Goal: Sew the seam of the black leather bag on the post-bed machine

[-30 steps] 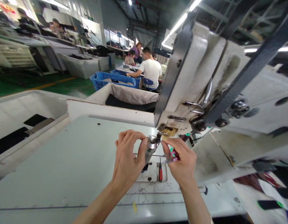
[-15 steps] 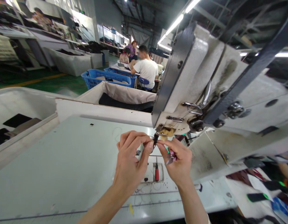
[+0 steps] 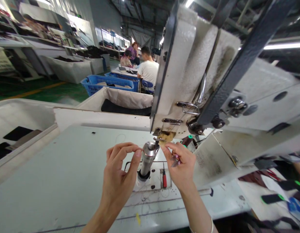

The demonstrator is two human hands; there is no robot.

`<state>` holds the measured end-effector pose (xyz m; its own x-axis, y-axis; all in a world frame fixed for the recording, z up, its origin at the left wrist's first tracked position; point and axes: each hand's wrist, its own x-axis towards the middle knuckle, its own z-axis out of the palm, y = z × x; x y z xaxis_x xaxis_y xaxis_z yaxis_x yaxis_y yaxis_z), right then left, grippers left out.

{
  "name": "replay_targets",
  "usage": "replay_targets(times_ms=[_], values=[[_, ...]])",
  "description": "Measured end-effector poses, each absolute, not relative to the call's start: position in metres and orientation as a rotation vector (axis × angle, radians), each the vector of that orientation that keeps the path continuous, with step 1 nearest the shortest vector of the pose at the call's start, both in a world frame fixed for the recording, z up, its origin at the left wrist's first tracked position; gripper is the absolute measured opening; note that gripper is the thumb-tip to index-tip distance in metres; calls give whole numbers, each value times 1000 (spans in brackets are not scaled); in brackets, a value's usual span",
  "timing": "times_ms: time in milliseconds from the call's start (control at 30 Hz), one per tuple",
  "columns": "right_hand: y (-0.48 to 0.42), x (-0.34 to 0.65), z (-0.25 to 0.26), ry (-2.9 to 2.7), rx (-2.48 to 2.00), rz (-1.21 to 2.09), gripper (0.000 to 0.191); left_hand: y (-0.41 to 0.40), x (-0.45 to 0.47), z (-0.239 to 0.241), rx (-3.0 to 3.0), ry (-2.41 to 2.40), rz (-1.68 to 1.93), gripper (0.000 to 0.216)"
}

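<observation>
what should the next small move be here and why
I'd probably ease the left hand rightward over the metal post, toward the right hand. The left thumb and index fingertip are close together just left of the post's top, while the right fingertips are up near the lower end of the machine head. Any thread between the fingers is too fine to make out.

My left hand (image 3: 121, 170): whatever lies between thumb and forefinger, too small to tell. My right hand (image 3: 181, 165): one small bladed tool (image 3: 175, 163) — handle mostly hidden by my fingers. My forearms (image 3: 100, 210): cut off below. Sewing machine (image 3: 181, 81): cut off above and right. Co-worker in white (image 3: 148, 72) — partly hidden behind it. Upper-left figure (image 3: 34, 26): blurred.
</observation>
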<state>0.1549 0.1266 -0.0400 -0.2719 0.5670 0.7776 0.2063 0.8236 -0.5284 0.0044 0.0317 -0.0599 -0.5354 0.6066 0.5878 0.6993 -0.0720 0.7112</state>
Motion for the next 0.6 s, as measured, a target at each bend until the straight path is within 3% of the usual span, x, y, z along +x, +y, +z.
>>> replay_targets(times_ms=[600], values=[[127,156,-43,-1816,-685,440,5,28,4,-66,-1489,-2122,-1659,10]])
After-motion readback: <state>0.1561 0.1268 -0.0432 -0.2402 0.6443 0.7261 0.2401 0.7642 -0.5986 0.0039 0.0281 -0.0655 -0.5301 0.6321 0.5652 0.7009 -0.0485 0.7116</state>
